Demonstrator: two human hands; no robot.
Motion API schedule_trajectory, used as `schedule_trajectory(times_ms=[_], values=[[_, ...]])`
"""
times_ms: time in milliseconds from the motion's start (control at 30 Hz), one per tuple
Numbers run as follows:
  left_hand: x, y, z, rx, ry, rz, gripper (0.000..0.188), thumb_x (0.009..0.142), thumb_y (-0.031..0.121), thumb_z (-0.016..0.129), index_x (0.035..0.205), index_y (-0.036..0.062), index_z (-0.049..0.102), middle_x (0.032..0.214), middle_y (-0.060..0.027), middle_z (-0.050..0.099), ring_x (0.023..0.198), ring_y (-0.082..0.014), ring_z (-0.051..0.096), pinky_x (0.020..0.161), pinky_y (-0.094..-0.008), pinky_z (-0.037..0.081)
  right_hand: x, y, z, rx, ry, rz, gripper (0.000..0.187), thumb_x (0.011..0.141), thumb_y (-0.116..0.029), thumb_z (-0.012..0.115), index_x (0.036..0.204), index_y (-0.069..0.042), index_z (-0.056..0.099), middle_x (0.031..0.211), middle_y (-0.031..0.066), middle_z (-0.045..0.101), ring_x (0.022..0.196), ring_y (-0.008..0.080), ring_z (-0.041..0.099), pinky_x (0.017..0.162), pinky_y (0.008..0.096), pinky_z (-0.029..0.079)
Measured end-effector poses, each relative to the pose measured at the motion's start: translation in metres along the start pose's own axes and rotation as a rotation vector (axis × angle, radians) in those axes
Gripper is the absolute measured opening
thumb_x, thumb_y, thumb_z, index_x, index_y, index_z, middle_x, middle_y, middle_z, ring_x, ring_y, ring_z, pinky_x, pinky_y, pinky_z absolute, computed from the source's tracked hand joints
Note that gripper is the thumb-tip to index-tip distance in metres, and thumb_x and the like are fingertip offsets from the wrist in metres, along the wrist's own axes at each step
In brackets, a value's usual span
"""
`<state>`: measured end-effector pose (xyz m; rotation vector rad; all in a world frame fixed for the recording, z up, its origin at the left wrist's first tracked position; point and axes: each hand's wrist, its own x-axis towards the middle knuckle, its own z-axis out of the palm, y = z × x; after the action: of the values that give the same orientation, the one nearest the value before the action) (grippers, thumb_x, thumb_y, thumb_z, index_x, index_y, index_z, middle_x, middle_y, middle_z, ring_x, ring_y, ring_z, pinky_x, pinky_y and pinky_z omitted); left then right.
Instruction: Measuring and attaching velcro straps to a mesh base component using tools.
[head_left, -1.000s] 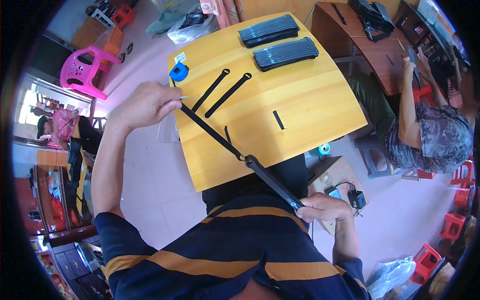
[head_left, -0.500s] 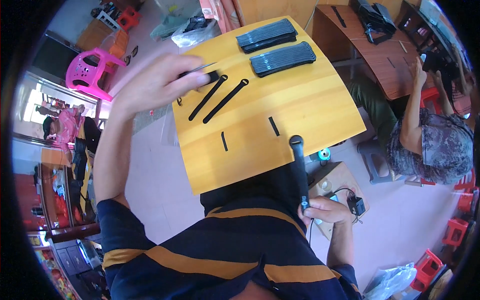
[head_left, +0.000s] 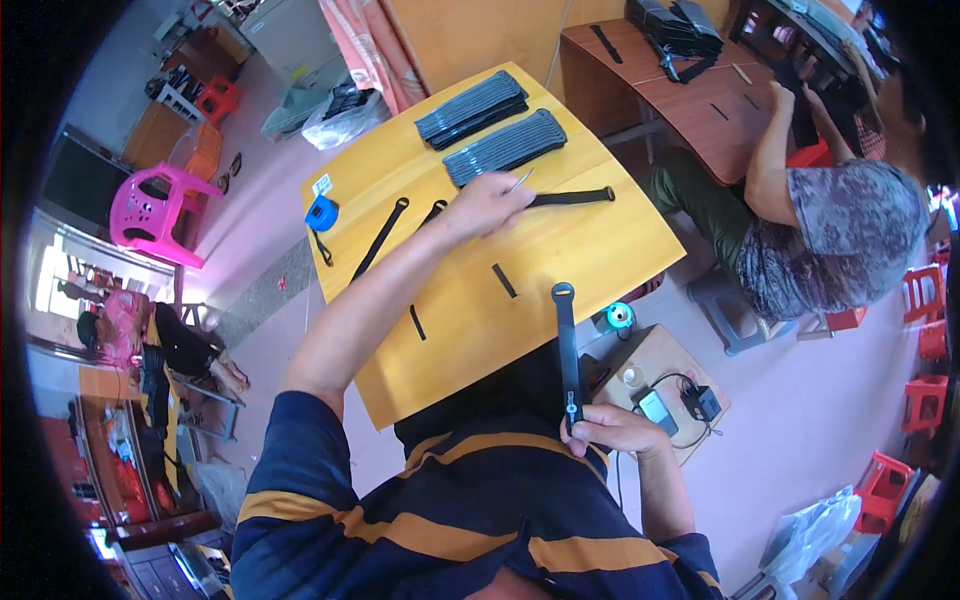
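My left hand is closed above the middle of the yellow table, with a slim shiny metal tool sticking out between the fingers. A black strap with a slotted end reaches rightward from beside these fingers; whether they grip it is hidden. Under and left of my forearm lie two more black straps, one in plain sight, one partly covered. Close to my body, my right hand pinches the lower end of an upright black strap, its slotted end up.
Two stacks of black straps, a far one and a nearer one, lie at the table's back. Left of them is a blue tape measure. Two short dark strips mark the tabletop. A co-worker sits at the right.
My left hand has swung right across the table, uncovering the blue tape measure. A strap now stretches out beside its fingers. My right hand still holds its strap; the view has shifted.
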<state>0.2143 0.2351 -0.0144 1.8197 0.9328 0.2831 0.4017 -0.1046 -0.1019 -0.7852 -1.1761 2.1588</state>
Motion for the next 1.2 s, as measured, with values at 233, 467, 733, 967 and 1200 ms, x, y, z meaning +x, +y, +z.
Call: schedule_trajectory(times_ms=[233,467,733,967,1200], values=[[-0.001,-0.067,0.028,0.382,0.142,-0.048,0.039,0.100,0.037,0.062,0.078,0.0051,0.065,0.064,-0.0062,0.064,0.057,-0.0158,0.062,0.055,-0.0336,0.049,0.015,0.002,0.005,0.008,0.091,-0.060,0.029,0.111,-0.032,0.051,0.108,-0.005,0.063,0.088,-0.0001,0.062,0.086,0.0113,0.061,0.080,0.0279,0.049],[-0.006,-0.040,0.032,0.591,0.272,-0.126,0.044,0.098,0.045,0.058,0.101,0.0034,0.071,0.096,-0.0229,0.073,0.092,-0.0415,0.070,0.083,-0.0524,0.054,0.034,-0.009,0.033,-0.036,0.205,-0.100,0.027,0.111,-0.029,0.051,0.104,-0.006,0.062,0.086,0.0006,0.062,0.082,0.0112,0.061,0.078,0.0280,0.050],[-0.127,-0.041,0.017,0.576,0.313,0.022,0.029,0.103,0.026,0.051,0.116,0.0035,0.064,0.090,-0.0204,0.072,0.087,-0.0353,0.072,0.078,-0.0458,0.055,0.068,-0.004,0.057,-0.335,0.311,-0.141,0.026,0.108,-0.024,0.055,0.099,-0.001,0.064,0.079,0.0047,0.067,0.076,0.0140,0.066,0.073,0.0310,0.053],[-0.256,-0.057,0.082,0.001,0.353,0.070,0.031,0.099,0.006,0.053,0.127,-0.0012,0.064,0.099,-0.0103,0.069,0.087,-0.0163,0.066,0.081,-0.0319,0.054,0.124,-0.002,0.082,-0.451,0.516,-0.077,0.032,0.105,-0.028,0.058,0.092,0.000,0.066,0.070,0.0056,0.068,0.066,0.0163,0.068,0.064,0.0325,0.053],[-0.280,-0.085,0.106,0.135,0.574,0.201,0.031,0.098,0.006,0.059,0.128,0.0006,0.066,0.102,-0.0173,0.072,0.087,-0.0263,0.071,0.080,-0.0344,0.055,0.155,-0.023,0.085,-0.914,0.646,0.017,0.041,0.102,-0.037,0.055,0.087,-0.002,0.073,0.072,0.0214,0.070,0.076,0.0376,0.073,0.072,0.0486,0.056]])
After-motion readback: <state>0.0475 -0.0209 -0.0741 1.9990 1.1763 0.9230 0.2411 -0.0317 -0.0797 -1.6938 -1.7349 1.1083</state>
